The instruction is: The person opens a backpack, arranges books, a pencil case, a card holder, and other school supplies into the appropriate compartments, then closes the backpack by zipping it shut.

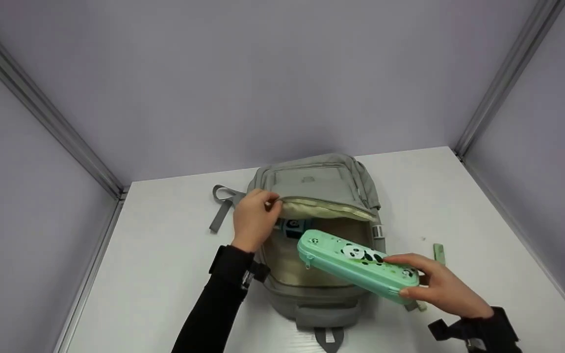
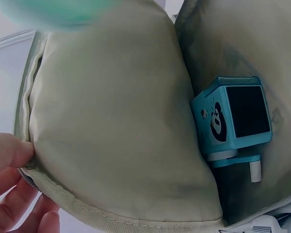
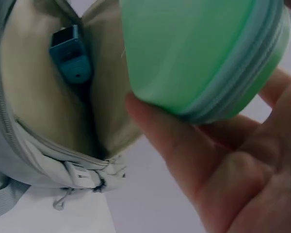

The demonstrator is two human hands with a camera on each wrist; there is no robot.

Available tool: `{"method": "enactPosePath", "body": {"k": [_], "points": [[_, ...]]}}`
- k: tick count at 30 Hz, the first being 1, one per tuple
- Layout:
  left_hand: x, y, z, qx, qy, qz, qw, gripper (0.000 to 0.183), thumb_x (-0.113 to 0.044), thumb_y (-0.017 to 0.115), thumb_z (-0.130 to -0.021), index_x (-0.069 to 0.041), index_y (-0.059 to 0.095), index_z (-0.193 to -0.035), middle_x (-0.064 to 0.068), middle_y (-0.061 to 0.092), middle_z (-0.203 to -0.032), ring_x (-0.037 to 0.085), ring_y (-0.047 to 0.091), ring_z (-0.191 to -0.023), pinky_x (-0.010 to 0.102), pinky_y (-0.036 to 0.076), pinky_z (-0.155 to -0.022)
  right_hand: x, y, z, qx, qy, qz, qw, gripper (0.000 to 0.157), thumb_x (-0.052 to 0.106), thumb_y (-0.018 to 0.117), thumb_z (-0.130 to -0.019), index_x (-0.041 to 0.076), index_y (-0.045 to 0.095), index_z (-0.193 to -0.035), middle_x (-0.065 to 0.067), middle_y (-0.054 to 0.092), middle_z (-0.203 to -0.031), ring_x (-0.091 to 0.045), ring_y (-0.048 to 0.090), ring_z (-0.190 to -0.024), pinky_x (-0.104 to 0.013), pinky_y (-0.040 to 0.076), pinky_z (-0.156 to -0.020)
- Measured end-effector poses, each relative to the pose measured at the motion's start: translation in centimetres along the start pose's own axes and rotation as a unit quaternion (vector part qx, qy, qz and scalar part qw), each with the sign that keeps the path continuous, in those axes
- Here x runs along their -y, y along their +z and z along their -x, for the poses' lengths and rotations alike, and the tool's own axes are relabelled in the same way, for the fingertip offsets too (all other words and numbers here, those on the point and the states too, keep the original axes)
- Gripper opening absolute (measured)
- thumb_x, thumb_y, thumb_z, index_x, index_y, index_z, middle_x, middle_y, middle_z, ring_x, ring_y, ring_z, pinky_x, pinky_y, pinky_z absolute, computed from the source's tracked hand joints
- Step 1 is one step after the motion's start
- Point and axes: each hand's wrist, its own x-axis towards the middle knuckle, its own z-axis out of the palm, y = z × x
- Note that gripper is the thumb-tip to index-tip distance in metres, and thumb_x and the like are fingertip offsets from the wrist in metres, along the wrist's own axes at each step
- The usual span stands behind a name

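Note:
A grey backpack [image 1: 307, 179] lies on the white table with its main compartment unzipped. My left hand [image 1: 255, 218] pinches the edge of the raised flap between thumb and fingers, keeping the opening wide. In my right hand [image 1: 442, 284] is a mint-green pencil case [image 1: 351, 257] with panda pictures, gripped at its right end. The case slants over the opening, its far end near the mouth of the bag. Inside the backpack sits a blue crank-handled pencil sharpener [image 2: 235, 114] with a panda on its side, lying deep against the beige lining [image 2: 121, 116].
A grey strap [image 1: 221, 215] trails off the backpack's left side. A small green block-like item [image 1: 439, 253] lies on the table [image 1: 165, 255] to the right, beyond my right hand. Pale panels [image 1: 282, 88] wall in the back and both sides.

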Motion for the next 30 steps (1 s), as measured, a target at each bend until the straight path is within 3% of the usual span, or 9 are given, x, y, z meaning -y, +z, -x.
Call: {"method": "enactPosePath", "body": {"k": [4, 7, 11, 15, 19, 26, 30], "points": [[0.0, -0.1, 0.1, 0.004, -0.006, 0.001, 1.0, 0.008, -0.015, 0.073, -0.088, -0.009, 0.076, -0.092, 0.007, 0.071, -0.087, 0.02, 0.069, -0.075, 0.034, 0.055, -0.068, -1.1, 2.2, -1.7, -0.054, 0.037, 0.098, 0.993, 0.056, 0.026, 0.076, -0.088, 0.012, 0.057, -0.138, -0.019, 0.056, -0.138, -0.006, 0.052, -0.107, -0.023, 0.045, -0.082], [-0.1, -0.3, 0.2, 0.005, -0.011, 0.006, 0.9999, 0.008, -0.015, 0.073, -0.088, -0.008, 0.076, -0.092, 0.007, 0.071, -0.087, 0.02, 0.07, -0.076, 0.034, 0.055, -0.068, -1.8, 3.8, -3.1, -0.107, 0.062, 0.161, 0.979, 0.058, 0.026, 0.079, -0.085, 0.012, 0.059, -0.137, -0.016, 0.06, -0.133, -0.02, 0.057, -0.114, -0.034, 0.046, -0.093], [-0.1, -0.4, 0.4, -0.003, -0.002, 0.012, 0.9999, 0.007, -0.014, 0.073, -0.088, -0.009, 0.075, -0.092, 0.007, 0.071, -0.088, 0.018, 0.07, -0.077, 0.033, 0.055, -0.068, -2.5, 5.6, -4.8, -0.172, 0.075, 0.18, 0.966, 0.057, 0.019, 0.077, -0.086, 0.009, 0.057, -0.138, -0.022, 0.057, -0.132, -0.037, 0.057, -0.12, -0.052, 0.045, -0.099], [-0.1, -0.4, 0.5, -0.016, 0.01, 0.019, 0.9996, 0.006, -0.013, 0.073, -0.088, -0.008, 0.075, -0.091, 0.008, 0.071, -0.088, 0.018, 0.071, -0.076, 0.032, 0.056, -0.068, -3.1, 7.0, -6.6, -0.221, 0.06, 0.169, 0.959, 0.056, 0.019, 0.075, -0.088, 0.007, 0.055, -0.139, -0.026, 0.054, -0.134, -0.042, 0.053, -0.124, -0.054, 0.043, -0.103], [-0.2, -0.5, 0.5, -0.022, 0.015, 0.024, 0.9994, 0.006, -0.013, 0.072, -0.089, -0.008, 0.075, -0.092, 0.008, 0.071, -0.089, 0.017, 0.071, -0.077, 0.032, 0.056, -0.069, -3.3, 7.9, -8.5, -0.237, 0.065, 0.16, 0.956, 0.056, 0.02, 0.074, -0.089, 0.006, 0.053, -0.14, -0.027, 0.054, -0.134, -0.043, 0.052, -0.124, -0.053, 0.043, -0.103], [-0.3, -1.1, 1.1, -0.037, 0.035, 0.026, 0.9984, 0.006, -0.011, 0.071, -0.09, -0.008, 0.074, -0.093, 0.007, 0.07, -0.089, 0.017, 0.07, -0.078, 0.03, 0.056, -0.07, -3.6, 9.0, -11.0, -0.224, 0.079, 0.177, 0.955, 0.059, 0.022, 0.074, -0.089, 0.003, 0.05, -0.14, -0.028, 0.055, -0.133, -0.044, 0.056, -0.117, -0.052, 0.046, -0.097], [-0.4, -1.3, 1.9, -0.045, 0.053, 0.025, 0.9973, 0.007, -0.011, 0.07, -0.091, -0.008, 0.074, -0.096, 0.006, 0.069, -0.091, 0.016, 0.069, -0.08, 0.027, 0.055, -0.072, -3.9, 9.7, -11.8, -0.235, 0.057, 0.228, 0.943, 0.064, 0.027, 0.077, -0.086, 0.001, 0.051, -0.138, -0.027, 0.061, -0.125, -0.045, 0.06, -0.11, -0.056, 0.046, -0.095]]}}
